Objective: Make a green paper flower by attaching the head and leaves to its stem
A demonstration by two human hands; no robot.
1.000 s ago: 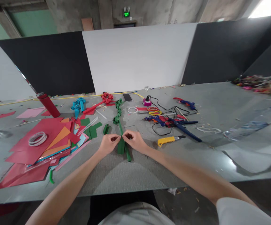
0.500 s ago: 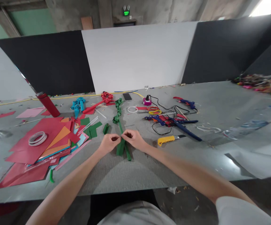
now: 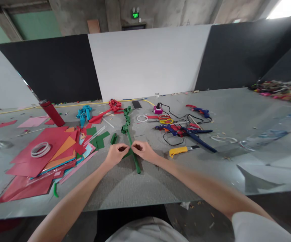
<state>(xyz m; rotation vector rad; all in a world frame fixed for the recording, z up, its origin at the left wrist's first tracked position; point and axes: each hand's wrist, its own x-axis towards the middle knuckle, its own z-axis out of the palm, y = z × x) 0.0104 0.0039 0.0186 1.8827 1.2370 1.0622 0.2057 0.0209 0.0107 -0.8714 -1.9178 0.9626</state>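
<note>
My left hand point(image 3: 116, 153) pinches a green paper piece point(image 3: 128, 154) at its upper edge, left of a long green paper stem point(image 3: 136, 162). Close against it, on the stem's right side, my right hand point(image 3: 144, 151) has thumb and forefinger pressed together; what lies between those fingertips is too small to tell. The stem lies on the table and runs up to a chain of green curled paper point(image 3: 126, 119). Just beyond my left hand rests a small rolled green piece point(image 3: 114, 138).
Coloured paper sheets point(image 3: 34, 148) and a red bottle point(image 3: 51, 112) are at the left. To the right lie a yellow cutter point(image 3: 178, 151), blue-handled pliers point(image 3: 202, 140), a glue gun point(image 3: 167, 128) and cables. A phone point(image 3: 136, 104) sits farther back.
The green paper piece between my hands shows less below my fingers and now sticks out to the left of the stem. Both hands stay nearly in place.
</note>
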